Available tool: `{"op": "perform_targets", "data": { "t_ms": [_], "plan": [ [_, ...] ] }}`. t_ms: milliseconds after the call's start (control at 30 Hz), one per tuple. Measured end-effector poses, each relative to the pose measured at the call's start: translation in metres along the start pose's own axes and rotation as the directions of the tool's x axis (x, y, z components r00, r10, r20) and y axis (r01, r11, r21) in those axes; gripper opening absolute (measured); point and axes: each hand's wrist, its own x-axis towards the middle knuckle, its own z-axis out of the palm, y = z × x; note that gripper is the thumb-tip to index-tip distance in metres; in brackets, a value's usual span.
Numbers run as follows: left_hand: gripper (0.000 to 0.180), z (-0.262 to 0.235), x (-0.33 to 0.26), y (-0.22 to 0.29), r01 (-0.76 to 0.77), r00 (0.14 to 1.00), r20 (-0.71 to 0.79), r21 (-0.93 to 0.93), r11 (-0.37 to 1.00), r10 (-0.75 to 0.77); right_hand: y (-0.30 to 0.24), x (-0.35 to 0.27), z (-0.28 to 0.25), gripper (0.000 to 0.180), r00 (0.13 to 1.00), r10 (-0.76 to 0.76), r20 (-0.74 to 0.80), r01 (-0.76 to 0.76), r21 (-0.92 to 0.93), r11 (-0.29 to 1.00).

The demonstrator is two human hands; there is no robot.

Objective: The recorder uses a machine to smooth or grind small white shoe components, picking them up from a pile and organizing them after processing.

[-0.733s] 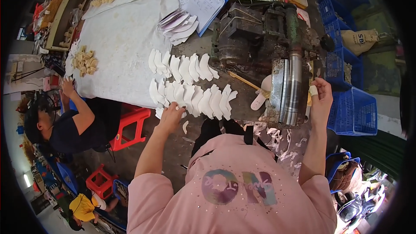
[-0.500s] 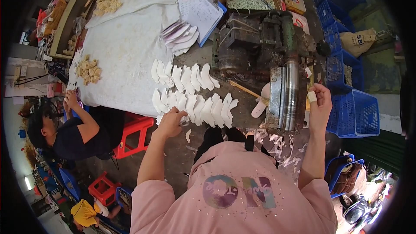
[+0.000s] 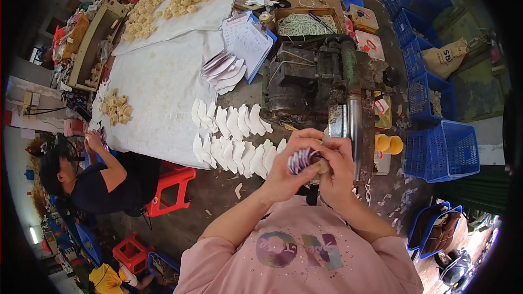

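Observation:
In front of my chest my two hands close around a small bundle of thin layers with purple-and-white striped edges (image 3: 301,161); its kind I cannot make out. My left hand (image 3: 284,171) grips it from the left, fingers curled over the top. My right hand (image 3: 339,170) holds its right side, with a tan wrapping (image 3: 323,166) around one fingertip. Just beyond my left hand lies a near row of curved white pieces (image 3: 238,155), partly hidden by the hand. A second row of such pieces (image 3: 235,122) lies farther off.
A dark, greasy machine with a shiny metal roller (image 3: 354,125) stands beyond my right hand. Purple-edged pieces (image 3: 224,71) lie by a clipboard (image 3: 250,38). Yellow rolls (image 3: 388,144) and blue crates (image 3: 444,149) are at right. At left a person (image 3: 95,179) sits beside a white-covered table (image 3: 158,71).
My left hand has left the near row of white pieces and my right hand has come from beside the roller. Both now meet around the striped-edge bundle. The view has shifted slightly.

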Motion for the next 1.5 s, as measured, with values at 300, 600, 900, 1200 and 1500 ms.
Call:
{"op": "perform_targets", "data": {
  "t_ms": [300, 600, 900, 1200, 1500],
  "plan": [
    [0.037, 0.035, 0.007, -0.009, -0.152, 0.979, -0.083, 0.306, 0.940, 0.185, 0.014, -0.001, -0.012, 0.029, 0.992, -0.033, -0.120, 0.033, -0.004, 0.999],
    [0.045, 0.009, 0.025, -0.010, 0.248, 0.877, -0.450, 0.126, 0.961, -0.167, 0.036, 0.009, -0.080, 0.011, 0.984, 0.168, -0.056, -0.148, 0.266, 0.952],
    [0.059, 0.021, 0.018, -0.024, -0.025, 0.945, 0.218, 0.790, 0.613, -0.244, 0.083, 0.027, -0.130, 0.013, 0.873, 0.381, 0.304, -0.151, -0.575, 0.804],
    [0.048, 0.026, 0.009, -0.027, 0.167, 0.950, 0.071, 0.708, 0.686, -0.305, 0.088, 0.013, -0.109, 0.022, 0.966, 0.242, 0.089, -0.198, -0.343, 0.918],
    [0.044, -0.159, -0.051, -0.012, 0.250, 0.964, -0.265, 0.911, 0.329, 0.001, 0.086, 0.006, -0.103, 0.024, 0.845, 0.531, -0.058, -0.534, -0.131, 0.835]
  ]
}}
